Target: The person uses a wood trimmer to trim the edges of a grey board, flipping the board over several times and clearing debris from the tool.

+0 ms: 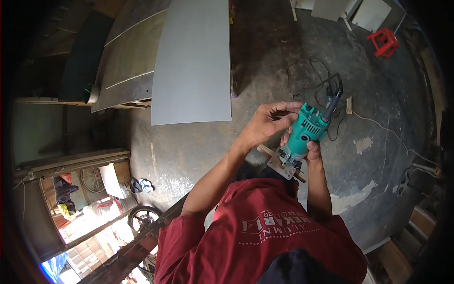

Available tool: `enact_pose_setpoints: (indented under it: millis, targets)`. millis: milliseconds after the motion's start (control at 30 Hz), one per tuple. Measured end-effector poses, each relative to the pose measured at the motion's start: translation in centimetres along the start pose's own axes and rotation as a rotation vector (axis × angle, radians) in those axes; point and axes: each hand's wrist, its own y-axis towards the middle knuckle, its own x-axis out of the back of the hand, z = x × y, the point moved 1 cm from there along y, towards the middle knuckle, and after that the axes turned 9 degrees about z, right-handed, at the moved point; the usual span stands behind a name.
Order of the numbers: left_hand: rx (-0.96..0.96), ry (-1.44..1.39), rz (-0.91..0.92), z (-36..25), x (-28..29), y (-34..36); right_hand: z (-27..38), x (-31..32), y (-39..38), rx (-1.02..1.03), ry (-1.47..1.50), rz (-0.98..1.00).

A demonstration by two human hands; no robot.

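I hold a teal hand router [306, 132] with a black cord out of its top, over a concrete floor [378, 142]. My left hand [266, 124] wraps the upper side of its body, fingers curled over the top. My right hand [313, 152] grips the lower body from the right, thumb on the housing. The router's clear square base [283, 166] rests on a narrow wooden strip [266, 150] that runs diagonally beneath it. My red shirt [265, 236] fills the lower middle.
A large grey sheet [194, 61] lies on a long bench [125, 61] at upper left. Black cables [307, 78] and a power strip [349, 105] lie on the floor behind the router. A red stool [384, 42] and white boards [371, 13] stand at upper right.
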Motion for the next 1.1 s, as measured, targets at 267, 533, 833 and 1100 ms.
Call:
enact_pose_setpoints:
  millis: [267,533,833,1100]
  targets:
    - [-0.09,-0.009,0.195,1.4,0.6,-4.0,-5.6,-1.8,-5.0,-0.03,-0.167,-0.013]
    - [-0.035,0.003,0.135,2.0,2.6,-6.2,-8.1,-3.7,-4.8,-0.056,-0.545,-0.118]
    - [0.298,1.043,-0.842,11.2,32.1,-9.6,-8.6,-5.6,6.3,0.319,-0.952,-0.291]
    - [0.758,1.118,-0.517,8.2,32.1,-6.8,-11.6,-3.8,16.1,0.483,-1.172,-0.289]
